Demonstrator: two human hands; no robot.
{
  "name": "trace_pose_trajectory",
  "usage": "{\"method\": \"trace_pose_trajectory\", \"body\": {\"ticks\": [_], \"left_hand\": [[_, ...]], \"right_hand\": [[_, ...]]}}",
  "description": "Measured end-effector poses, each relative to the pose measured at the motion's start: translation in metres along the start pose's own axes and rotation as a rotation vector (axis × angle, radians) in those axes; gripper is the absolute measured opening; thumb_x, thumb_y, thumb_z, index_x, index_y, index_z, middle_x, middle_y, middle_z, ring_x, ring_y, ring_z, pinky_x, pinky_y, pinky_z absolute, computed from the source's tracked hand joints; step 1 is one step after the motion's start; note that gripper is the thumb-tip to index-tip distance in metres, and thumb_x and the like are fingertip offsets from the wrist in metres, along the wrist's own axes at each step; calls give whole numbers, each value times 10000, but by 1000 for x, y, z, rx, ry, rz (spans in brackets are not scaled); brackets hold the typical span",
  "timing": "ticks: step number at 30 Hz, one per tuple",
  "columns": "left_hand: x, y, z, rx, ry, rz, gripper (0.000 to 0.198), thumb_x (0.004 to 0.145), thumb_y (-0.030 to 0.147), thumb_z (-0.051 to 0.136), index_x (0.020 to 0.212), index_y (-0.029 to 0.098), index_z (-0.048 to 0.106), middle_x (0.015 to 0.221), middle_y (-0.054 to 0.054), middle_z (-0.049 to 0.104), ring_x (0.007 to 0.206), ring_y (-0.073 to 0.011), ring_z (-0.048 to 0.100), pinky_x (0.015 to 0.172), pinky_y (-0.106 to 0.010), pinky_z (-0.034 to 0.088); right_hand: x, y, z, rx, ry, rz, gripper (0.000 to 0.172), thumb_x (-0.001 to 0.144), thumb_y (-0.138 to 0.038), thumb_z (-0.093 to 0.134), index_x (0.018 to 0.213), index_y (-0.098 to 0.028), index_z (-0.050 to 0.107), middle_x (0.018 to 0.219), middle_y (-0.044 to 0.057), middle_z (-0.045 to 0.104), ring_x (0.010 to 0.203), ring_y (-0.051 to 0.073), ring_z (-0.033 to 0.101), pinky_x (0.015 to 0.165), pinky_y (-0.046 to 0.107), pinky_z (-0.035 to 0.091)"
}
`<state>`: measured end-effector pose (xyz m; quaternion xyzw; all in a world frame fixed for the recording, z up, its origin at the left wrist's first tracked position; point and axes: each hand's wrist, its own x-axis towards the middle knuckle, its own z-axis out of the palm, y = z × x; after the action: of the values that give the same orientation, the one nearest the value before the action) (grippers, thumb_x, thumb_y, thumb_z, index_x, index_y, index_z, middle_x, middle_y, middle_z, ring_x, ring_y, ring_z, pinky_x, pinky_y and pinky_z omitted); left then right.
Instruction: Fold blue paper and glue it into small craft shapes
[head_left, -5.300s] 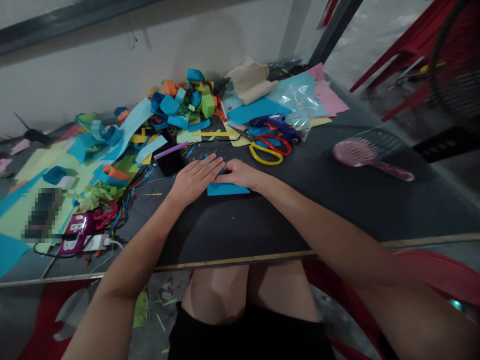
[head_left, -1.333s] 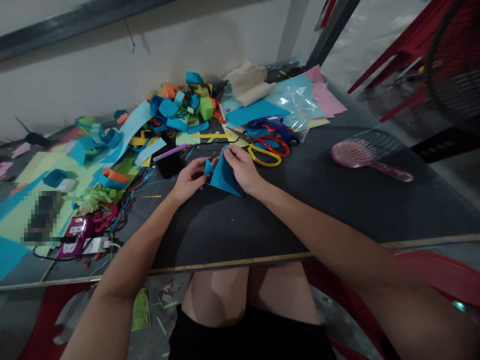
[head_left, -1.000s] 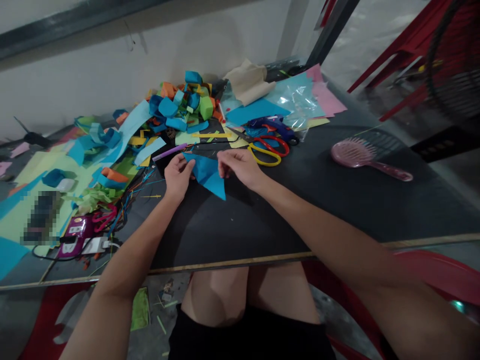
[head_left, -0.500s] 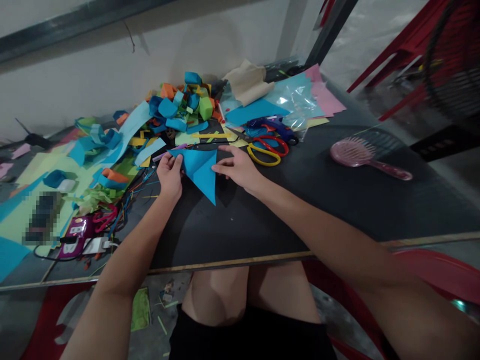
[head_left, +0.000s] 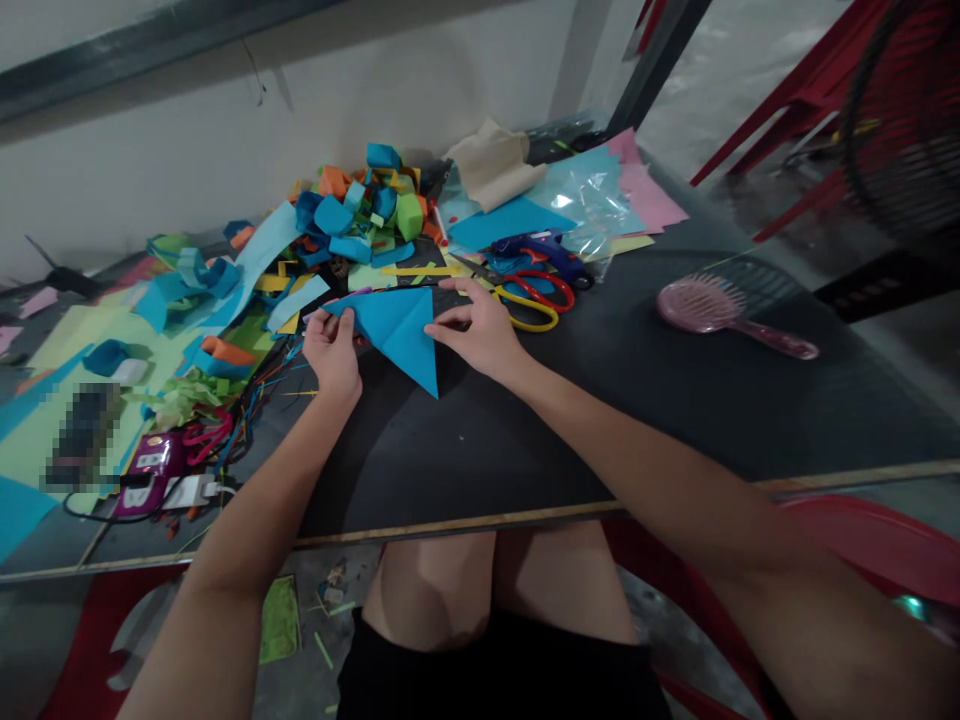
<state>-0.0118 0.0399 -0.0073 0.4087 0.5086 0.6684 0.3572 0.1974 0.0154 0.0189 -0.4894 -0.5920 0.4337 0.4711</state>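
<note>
A blue paper triangle (head_left: 397, 330) is held just above the dark table (head_left: 600, 400), its long point aimed toward me. My left hand (head_left: 331, 348) pinches its left corner with thumb and fingers. On the right edge of the sheet my right hand (head_left: 480, 335) grips with the fingertips. Both hands are closed on the paper.
A heap of folded coloured paper pieces (head_left: 360, 215) lies behind the hands. Red and yellow scissors (head_left: 536, 300) and a blue glue gun (head_left: 547, 255) rest at the back right, a pink hairbrush (head_left: 720, 310) farther right. Green sheets (head_left: 112, 340) and a purple charger (head_left: 154, 465) lie left.
The blue paper went from pressed flat on the table to lifted and unfolded into a wider triangle. My hands moved apart to its two sides.
</note>
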Motion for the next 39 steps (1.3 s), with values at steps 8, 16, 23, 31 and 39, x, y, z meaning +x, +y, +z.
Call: {"method": "trace_pose_trajectory", "body": {"ticks": [8,16,23,31,39], "left_hand": [[-4,6,3,-20,12,47,634,616,660,792,987,188,590,710,16,619,524,-82,547,461,-208,470],[-6,3,1,152,11,311,701,728,693,686,1242,268,470,1285,-105,528,1049,-196,602,734,-279,556],[-22,14,-6,589,-42,806,698,814,582,654,1371,252,393,1501,-162,289,1404,-297,341,1035,-433,431],[-29,19,-6,923,-130,916,429,879,482,608,1206,215,687,1399,-165,481,1398,-349,356,1188,-496,209],[-28,22,-4,905,-77,942,340,900,452,577,1090,221,739,1332,-150,542,1321,-321,422,1172,-500,245]], "right_hand": [[0,2,2,10,49,-29,612,711,-388,790,1234,-199,534,802,36,734,727,207,686,744,400,566],[3,2,3,84,80,-65,632,683,-380,814,1228,-206,546,763,15,712,737,198,675,722,379,550],[6,8,5,111,61,-149,564,712,-460,776,1181,-205,597,777,18,689,715,180,634,651,334,506],[1,2,7,3,14,-261,217,737,-352,720,679,-172,612,635,-16,561,548,88,436,544,274,366],[2,3,7,129,-15,-179,309,667,-458,805,720,-178,688,637,-9,610,567,103,476,550,274,390]]}}
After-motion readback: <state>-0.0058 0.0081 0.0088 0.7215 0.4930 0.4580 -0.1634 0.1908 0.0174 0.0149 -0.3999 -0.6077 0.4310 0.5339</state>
